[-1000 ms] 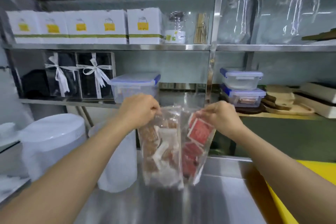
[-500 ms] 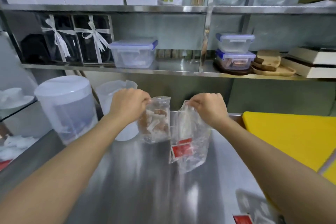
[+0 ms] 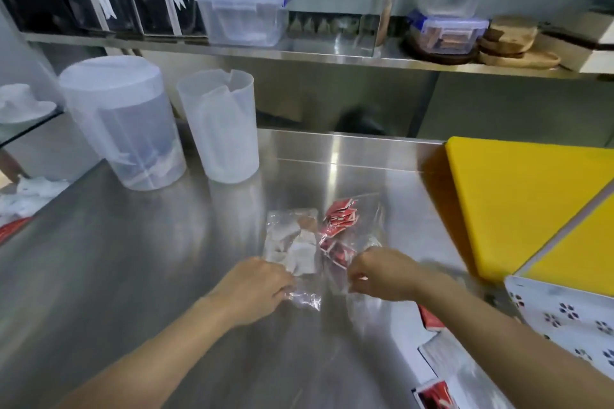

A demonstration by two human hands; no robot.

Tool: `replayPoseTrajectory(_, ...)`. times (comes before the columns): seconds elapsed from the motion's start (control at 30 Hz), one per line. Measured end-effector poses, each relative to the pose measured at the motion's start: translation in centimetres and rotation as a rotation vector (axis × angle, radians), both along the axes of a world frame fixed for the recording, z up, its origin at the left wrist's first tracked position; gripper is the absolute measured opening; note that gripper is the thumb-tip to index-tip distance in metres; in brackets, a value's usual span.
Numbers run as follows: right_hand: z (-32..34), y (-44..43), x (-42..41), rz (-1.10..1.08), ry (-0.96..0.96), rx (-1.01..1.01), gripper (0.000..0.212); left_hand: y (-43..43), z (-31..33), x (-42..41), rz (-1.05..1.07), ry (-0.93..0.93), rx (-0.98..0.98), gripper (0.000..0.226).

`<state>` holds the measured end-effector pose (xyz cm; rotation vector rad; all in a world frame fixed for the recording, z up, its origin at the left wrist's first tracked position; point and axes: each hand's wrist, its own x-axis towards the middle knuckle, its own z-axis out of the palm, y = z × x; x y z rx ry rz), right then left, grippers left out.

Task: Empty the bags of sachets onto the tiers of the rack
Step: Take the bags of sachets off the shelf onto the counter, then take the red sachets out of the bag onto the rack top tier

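Note:
Two clear plastic bags lie side by side on the steel counter [image 3: 133, 259]. The left bag [image 3: 292, 242] holds white and brown sachets; my left hand [image 3: 255, 289] pinches its near end. The right bag [image 3: 345, 232] holds red sachets; my right hand [image 3: 382, 276] grips its near end. A white perforated rack [image 3: 564, 315] with a flower pattern shows at the right edge. More red sachets [image 3: 432, 322] lie on the counter by my right forearm.
Two translucent plastic jugs [image 3: 219, 126] stand at the back left. A yellow cutting board [image 3: 518, 202] lies at the right. The steel shelf [image 3: 332, 56] above carries lidded containers, ribboned black boxes and wooden boards.
Both hands have come down from chest height and laid the two bags flat on the counter. The view has tilted downward.

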<state>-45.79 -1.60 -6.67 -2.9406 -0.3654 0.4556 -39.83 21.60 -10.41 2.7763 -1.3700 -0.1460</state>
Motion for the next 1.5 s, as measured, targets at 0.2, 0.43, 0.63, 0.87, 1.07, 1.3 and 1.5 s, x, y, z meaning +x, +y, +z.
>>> replayPoseTrajectory(0.2, -4.4, 0.4, -2.7, -0.100, 0.121, 0.043, 0.019, 1.1, -4.8, -3.5, -0.062, 0.016, 0.084, 0.031)
replayPoseTrajectory(0.43, -5.6, 0.3, -3.3, -0.136, 0.117, 0.068, 0.034, 0.4, -4.0, -2.7, 0.184, 0.393, 0.015, 0.026)
replayPoseTrajectory(0.63, -5.1, -0.2, -4.4, -0.476, -0.073, 0.574, 0.043, -4.1, -4.2, -4.2, 0.230, 0.342, -0.255, 0.044)
replayPoseTrajectory(0.87, -7.7, -1.8, -5.1, -0.544, 0.152, 0.357, 0.117, -8.8, -6.8, -6.1, 0.139, 0.211, -0.097, 0.095)
replayPoseTrajectory(1.07, -9.0, -2.4, -6.3, -0.564, -0.159, 0.221, 0.064, -10.3, -7.5, -6.2, 0.123, 0.108, -0.175, 0.082)
replayPoseTrajectory(1.3, -3.8, -1.8, -5.0, -0.275, -0.877, 0.106, 0.025, -12.5, -3.3, -5.9, 0.172, 0.006, -0.585, 0.029)
replayPoseTrajectory(1.5, -0.1, -2.2, -3.2, -0.634, -1.131, 0.273, 0.058, -13.7, 4.9, -1.8, 0.455, 0.291, -0.902, 0.030)
